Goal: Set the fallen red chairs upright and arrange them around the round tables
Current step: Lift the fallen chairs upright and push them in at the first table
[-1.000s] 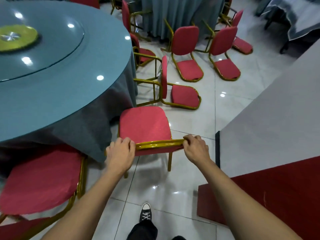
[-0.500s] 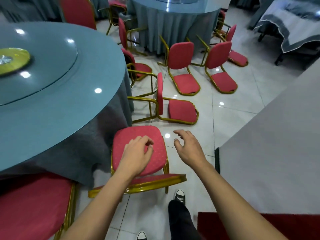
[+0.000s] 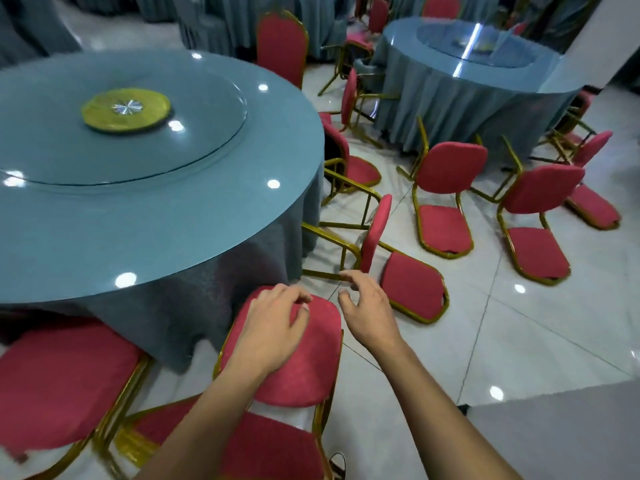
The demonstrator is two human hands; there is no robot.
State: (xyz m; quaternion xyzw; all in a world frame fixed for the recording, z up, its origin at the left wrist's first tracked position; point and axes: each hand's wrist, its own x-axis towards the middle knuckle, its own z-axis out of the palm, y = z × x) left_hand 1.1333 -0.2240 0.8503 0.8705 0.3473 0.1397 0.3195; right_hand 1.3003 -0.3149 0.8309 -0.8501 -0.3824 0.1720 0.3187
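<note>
An upright red chair (image 3: 311, 368) with a gold frame stands at the near round table (image 3: 145, 216). Over its seat hovers my left hand (image 3: 273, 323), fingers loosely curled and holding nothing. My right hand (image 3: 367, 306) is beside it to the right, fingers spread, also empty. Just past my right hand a red chair (image 3: 408, 285) lies on its side. Two more fallen chairs (image 3: 446, 188) (image 3: 536, 209) lie on their backs farther right. Another fallen chair (image 3: 349, 164) rests against the table's skirt.
A second upright red chair (image 3: 65, 382) stands at the table to my left. A second round table (image 3: 478, 74) with more toppled chairs is at the back right. A grey wall corner (image 3: 571, 431) is at my lower right. Glossy tile floor lies between.
Both hands have let go of the upright chair's backrest and moved forward over its seat. The view has risen and swung toward the fallen chairs.
</note>
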